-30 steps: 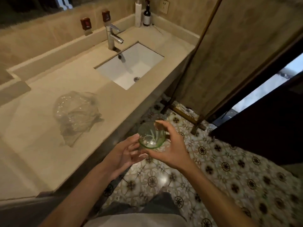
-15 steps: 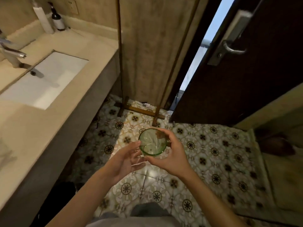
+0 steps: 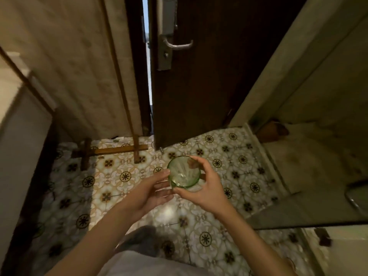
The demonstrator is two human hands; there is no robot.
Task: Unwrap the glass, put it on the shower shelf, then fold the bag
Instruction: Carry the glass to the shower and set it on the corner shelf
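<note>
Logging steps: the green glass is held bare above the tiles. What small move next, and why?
Probably carry the glass right, toward the shower recess: it is unwrapped, the right hand grips it, the left hand only touches its side, and it hangs over floor.

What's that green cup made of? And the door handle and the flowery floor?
The round green cup looks like tinted glass: shiny and see-through. The curved silver door handle looks like metal, with a dull gleam. The patterned floor is probably glazed tile: grout lines and a reflected light.
</note>
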